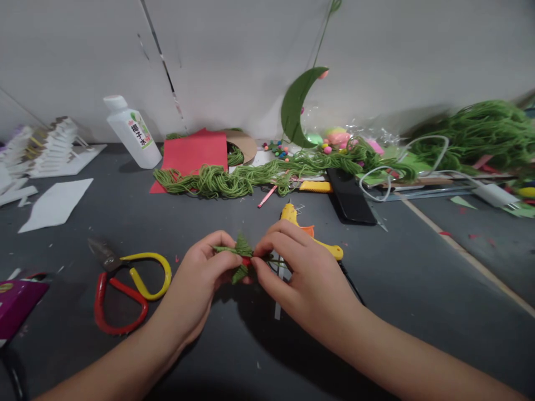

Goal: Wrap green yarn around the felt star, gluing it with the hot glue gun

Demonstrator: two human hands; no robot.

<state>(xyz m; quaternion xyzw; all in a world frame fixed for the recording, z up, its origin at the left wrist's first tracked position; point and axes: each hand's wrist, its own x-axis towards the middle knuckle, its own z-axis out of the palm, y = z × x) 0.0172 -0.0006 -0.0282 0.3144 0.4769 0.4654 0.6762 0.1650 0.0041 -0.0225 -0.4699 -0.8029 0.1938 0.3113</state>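
Note:
Between my two hands is a small green yarn-wrapped piece (242, 245) with pointed tips and a bit of red at its middle. My left hand (204, 273) grips it from the left, thumb on top. From the other side, my right hand (303, 264) pinches at its right edge, where a green strand sticks out; the fingers partly hide it. Just beyond my right hand lies a yellow glue gun (289, 214), half covered by that hand. Left of my left hand rest scissors (109, 262) with one red and one yellow handle loop.
Green yarn (217, 181) runs along the back, past red paper (194, 150), a yellow cutter (316, 186) and a black phone (350, 195). A green crescent (290, 108) hangs by the wall. A white bottle (132, 133) and a charger (495, 195) stand and lie farther out.

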